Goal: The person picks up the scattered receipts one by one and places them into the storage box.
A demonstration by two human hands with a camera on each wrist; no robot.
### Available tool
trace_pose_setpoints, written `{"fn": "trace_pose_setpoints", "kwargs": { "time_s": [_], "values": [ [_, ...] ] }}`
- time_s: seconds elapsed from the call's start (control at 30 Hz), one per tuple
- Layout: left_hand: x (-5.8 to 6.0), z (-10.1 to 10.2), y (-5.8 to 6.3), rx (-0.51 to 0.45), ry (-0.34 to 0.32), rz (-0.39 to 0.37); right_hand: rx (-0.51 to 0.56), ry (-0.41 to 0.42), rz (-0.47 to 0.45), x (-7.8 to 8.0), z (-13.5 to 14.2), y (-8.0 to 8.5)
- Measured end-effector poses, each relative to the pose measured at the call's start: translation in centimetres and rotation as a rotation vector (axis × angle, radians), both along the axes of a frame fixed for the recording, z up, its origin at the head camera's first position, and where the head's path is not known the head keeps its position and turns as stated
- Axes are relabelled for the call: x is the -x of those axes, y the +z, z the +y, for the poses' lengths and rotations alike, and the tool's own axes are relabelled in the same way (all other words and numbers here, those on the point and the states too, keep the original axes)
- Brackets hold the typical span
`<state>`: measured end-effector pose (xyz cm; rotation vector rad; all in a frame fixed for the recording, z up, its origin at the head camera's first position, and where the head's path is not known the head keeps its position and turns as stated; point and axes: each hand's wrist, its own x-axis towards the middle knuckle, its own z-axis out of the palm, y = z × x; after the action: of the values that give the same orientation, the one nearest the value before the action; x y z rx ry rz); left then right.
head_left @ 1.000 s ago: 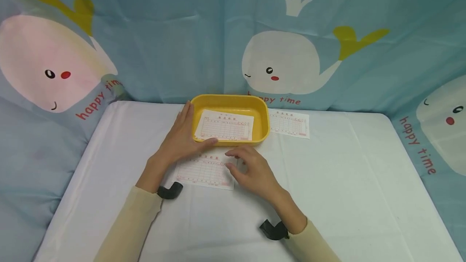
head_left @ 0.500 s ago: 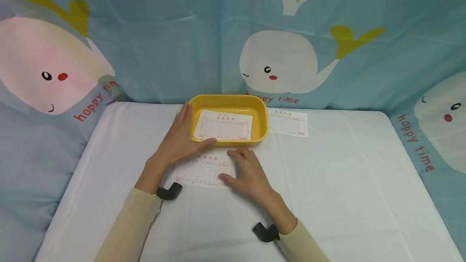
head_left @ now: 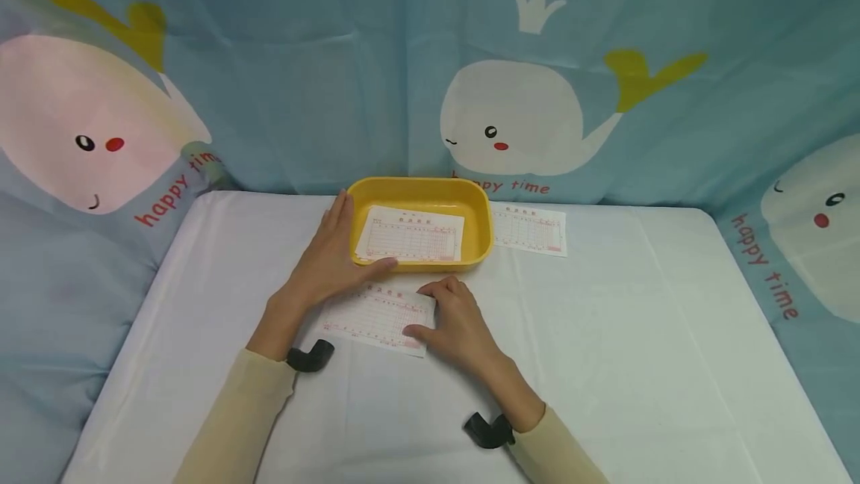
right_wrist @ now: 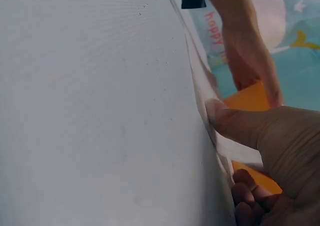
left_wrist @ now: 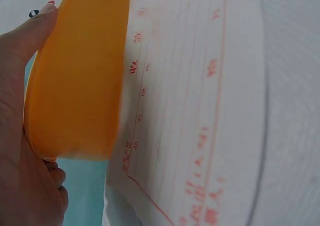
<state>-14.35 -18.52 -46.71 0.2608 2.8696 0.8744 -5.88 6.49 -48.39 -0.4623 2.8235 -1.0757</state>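
The yellow plastic tray (head_left: 475, 222) sits at the back of the white table with printed paper forms (head_left: 413, 236) lying in it. At its near left corner the left hand (head_left: 325, 260) holds it, fingers along the left side and thumb over the front rim. In front of the tray is another paper form (head_left: 372, 320) with a red printed grid. The right hand (head_left: 463, 323) pinches this form at its right edge, thumb on top. In the right wrist view, the thumb (right_wrist: 235, 123) presses the paper's edge, which bends up a little. The left forearm and hand overlap the form's left part.
One more printed form (head_left: 534, 230) lies to the right of the tray, partly behind its wall. A blue curtain (head_left: 302, 95) with whale prints hangs behind the white tablecloth (head_left: 638, 357). Each wrist wears a black camera mount (head_left: 489, 430).
The right hand has moved a little left and down onto the front form and closed on its right edge. That edge has tilted slightly. The left hand stays on the tray.
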Motion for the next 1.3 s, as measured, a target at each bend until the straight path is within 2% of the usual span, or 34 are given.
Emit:
{"fn": "trace_pose_setpoints", "kwargs": {
  "time_s": [0.37,0.57,0.83,1.03,1.2,1.3],
  "values": [
    [0.2,-0.2,-0.2,-0.005,0.004,-0.007,0.014,0.090,0.048,-0.1,-0.2,-0.8],
    [0.4,0.0,-0.3,-0.012,-0.005,0.011,0.039,0.135,0.103,-0.2,-0.2,-1.4],
    [0.5,0.3,-0.3,-0.009,-0.015,0.025,0.082,0.063,0.042,-0.5,0.2,-0.6],
    [0.3,0.2,-0.2,0.005,-0.009,0.012,0.129,0.092,0.012,-0.3,0.7,0.3],
    [0.2,0.1,-0.1,0.009,-0.001,0.003,0.119,0.124,-0.062,0.0,1.3,0.9],
    [0.2,0.1,-0.1,0.005,-0.002,0.003,0.094,0.157,-0.068,0.2,1.7,1.0]
  ]
}}
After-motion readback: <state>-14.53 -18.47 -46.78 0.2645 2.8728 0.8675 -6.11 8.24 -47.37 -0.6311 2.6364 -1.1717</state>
